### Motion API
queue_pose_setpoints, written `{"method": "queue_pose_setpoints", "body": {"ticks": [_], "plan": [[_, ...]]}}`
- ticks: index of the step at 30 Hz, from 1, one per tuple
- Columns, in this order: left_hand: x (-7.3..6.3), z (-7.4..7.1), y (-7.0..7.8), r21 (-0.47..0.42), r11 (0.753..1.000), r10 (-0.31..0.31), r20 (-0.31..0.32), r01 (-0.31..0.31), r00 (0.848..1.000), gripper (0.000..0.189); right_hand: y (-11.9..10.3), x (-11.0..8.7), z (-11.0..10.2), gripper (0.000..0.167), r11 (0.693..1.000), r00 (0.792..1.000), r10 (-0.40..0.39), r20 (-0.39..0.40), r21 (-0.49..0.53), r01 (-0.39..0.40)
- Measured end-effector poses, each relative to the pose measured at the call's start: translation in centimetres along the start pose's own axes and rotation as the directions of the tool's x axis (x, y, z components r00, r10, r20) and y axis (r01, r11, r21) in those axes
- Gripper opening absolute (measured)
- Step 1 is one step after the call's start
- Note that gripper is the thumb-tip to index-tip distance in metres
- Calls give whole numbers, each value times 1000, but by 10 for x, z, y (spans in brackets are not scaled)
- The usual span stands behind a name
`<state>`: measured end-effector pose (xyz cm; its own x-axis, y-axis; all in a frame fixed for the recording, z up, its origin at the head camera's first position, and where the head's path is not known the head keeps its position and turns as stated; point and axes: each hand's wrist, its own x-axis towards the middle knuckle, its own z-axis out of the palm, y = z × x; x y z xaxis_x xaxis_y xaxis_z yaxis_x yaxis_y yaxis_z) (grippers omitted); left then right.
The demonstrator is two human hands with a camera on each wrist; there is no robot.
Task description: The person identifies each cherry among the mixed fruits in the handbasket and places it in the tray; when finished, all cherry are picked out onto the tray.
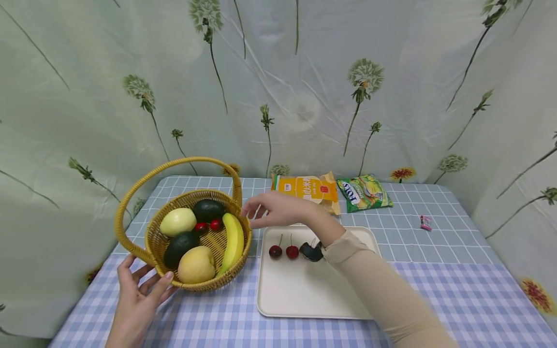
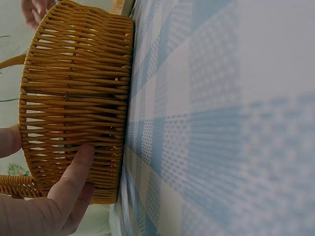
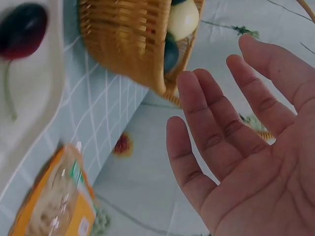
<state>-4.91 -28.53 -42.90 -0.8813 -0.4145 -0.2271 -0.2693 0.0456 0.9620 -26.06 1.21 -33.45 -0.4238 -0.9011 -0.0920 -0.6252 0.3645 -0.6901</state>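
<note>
A yellow-brown wicker basket (image 1: pixel 209 285) with a tall handle stands at the left of the table. Inside lie a banana (image 1: pixel 233 241), a yellow peach-like fruit (image 1: pixel 197 265), a pale green fruit (image 1: pixel 178 222), two dark green avocado-like fruits (image 1: pixel 209 210) and two red cherries (image 1: pixel 216 224). My left hand (image 1: pixel 138 299) holds the basket's near left side, thumb at the rim and fingertips against the weave (image 2: pixel 74 98). By the right rim hovers my right hand (image 1: pixel 278 209); in the right wrist view its fingers are spread and loosely bent, with nothing in the palm.
Right of the basket lies a cream tray (image 1: pixel 313 299) bearing two dark cherries (image 1: pixel 292 252) and a dark, partly hidden piece (image 1: pixel 311 252). Behind it are an orange snack bag (image 1: pixel 324 191) and a green bag (image 1: pixel 364 193). A small pink packet (image 1: pixel 426 223) lies farther right.
</note>
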Motion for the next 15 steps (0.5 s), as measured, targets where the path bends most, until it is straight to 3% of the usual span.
{"method": "queue_pose_setpoints", "body": {"ticks": [15], "plan": [[0, 1, 2, -5, 1000, -16, 2, 16, 1000, 104, -21, 69, 18, 41, 1000, 997, 0, 82, -21, 2]]}}
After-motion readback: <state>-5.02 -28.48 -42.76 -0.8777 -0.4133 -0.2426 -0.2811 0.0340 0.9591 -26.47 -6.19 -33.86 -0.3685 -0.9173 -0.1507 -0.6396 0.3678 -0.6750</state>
